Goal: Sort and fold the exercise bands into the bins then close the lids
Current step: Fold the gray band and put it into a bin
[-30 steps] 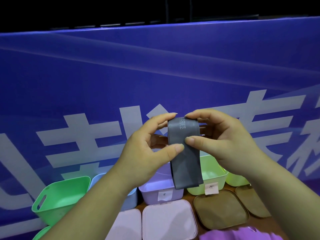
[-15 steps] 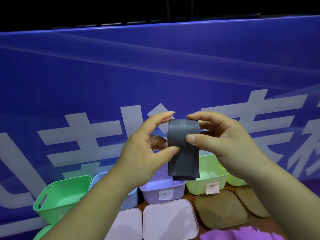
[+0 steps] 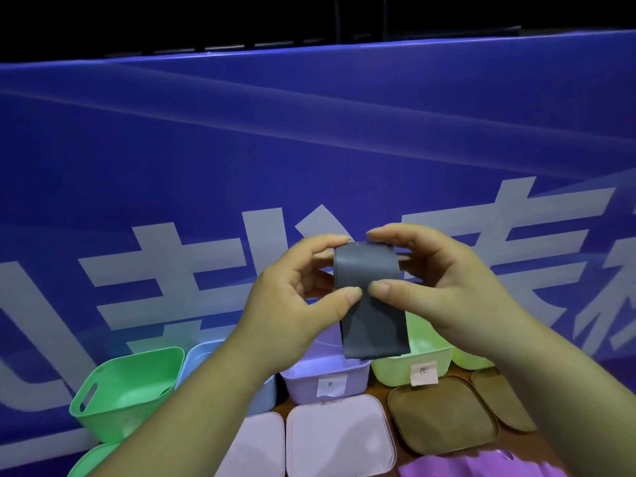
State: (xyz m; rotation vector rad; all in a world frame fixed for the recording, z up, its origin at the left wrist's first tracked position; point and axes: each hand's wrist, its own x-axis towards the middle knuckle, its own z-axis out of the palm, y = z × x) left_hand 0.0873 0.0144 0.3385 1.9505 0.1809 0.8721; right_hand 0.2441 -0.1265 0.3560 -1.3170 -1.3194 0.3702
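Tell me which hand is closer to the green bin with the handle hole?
Left. The left hand is up and right of the green bin; the right hand is farther right, past the gray band.

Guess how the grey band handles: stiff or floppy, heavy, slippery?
Likely floppy: the grey band bends over at the top and hangs limp below the thumbs. Probably light: left hand and right hand hold it by fingertip pinches. Smooth sheen suggests some slip.

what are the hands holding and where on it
A grey band, both the left hand and right hand pinching its upper half; the rest hangs free.
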